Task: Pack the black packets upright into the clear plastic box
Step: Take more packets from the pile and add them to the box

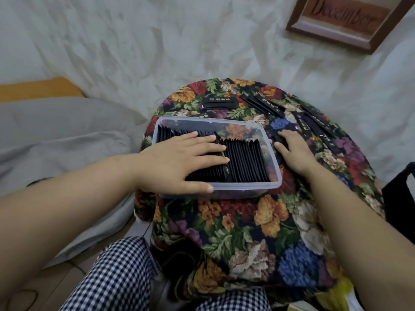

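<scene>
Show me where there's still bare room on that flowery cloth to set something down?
The near stretch of floral cloth, between the clear plastic box and the checked trousers, is bare. It is crowded right of the box, where loose black packets lie by the right hand.

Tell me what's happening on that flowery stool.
A person is packing black packets upright into a clear plastic box on the floral stool. The left hand lies flat on the row already inside; the right hand reaches for the loose packets beside the box. Some room remains at the far side.
</scene>
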